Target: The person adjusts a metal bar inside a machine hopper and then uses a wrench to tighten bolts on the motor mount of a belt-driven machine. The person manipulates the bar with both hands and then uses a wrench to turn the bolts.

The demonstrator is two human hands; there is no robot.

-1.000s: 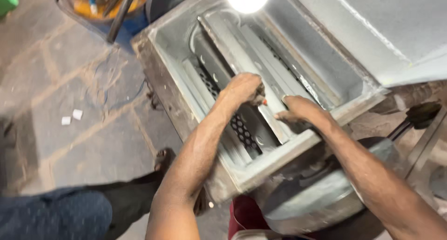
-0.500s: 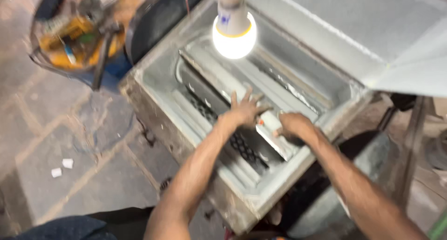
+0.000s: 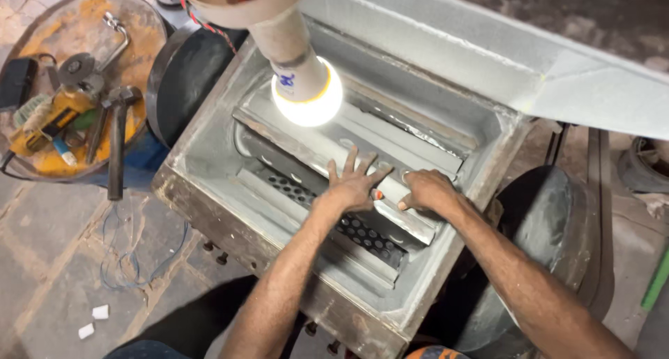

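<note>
Grey metal housing open-topped | angled metal bar sits inside, toward its right wall, over perforated screen | left hand fingers spread flat on bar | right hand fingers curled, gripping bar | seating appears unfinished | lit bulb overhead

The scene is lit brightly from a glaring, blown-out bulb hung above, with pale metal beneath it washed bright, floor farther from the bulb left dimmer, focus kept sharp, and edges slightly stretched.
</note>
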